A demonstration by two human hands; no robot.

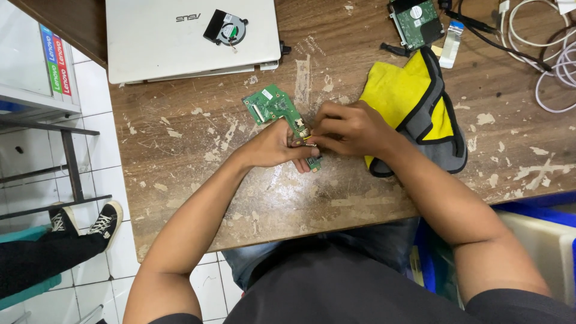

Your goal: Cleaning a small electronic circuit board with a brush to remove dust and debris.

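Note:
A green circuit board (271, 104) lies over the worn wooden table (198, 138), lifted at its near end. My left hand (275, 147) grips that near end from below and the left. My right hand (347, 128) is closed with its fingertips pinched on a small part at the board's near edge (308, 143). A small green piece (314, 162) shows just under my fingers. What exactly the right fingertips hold is too small to tell.
A yellow and grey cloth (420, 102) lies right of my hands. A closed white laptop (180, 36) with a small black fan (227, 29) on it sits at the back left. A hard drive (415, 21) and white cables (549, 48) lie at the back right. Another person's shoes (90, 221) rest on the tiled floor.

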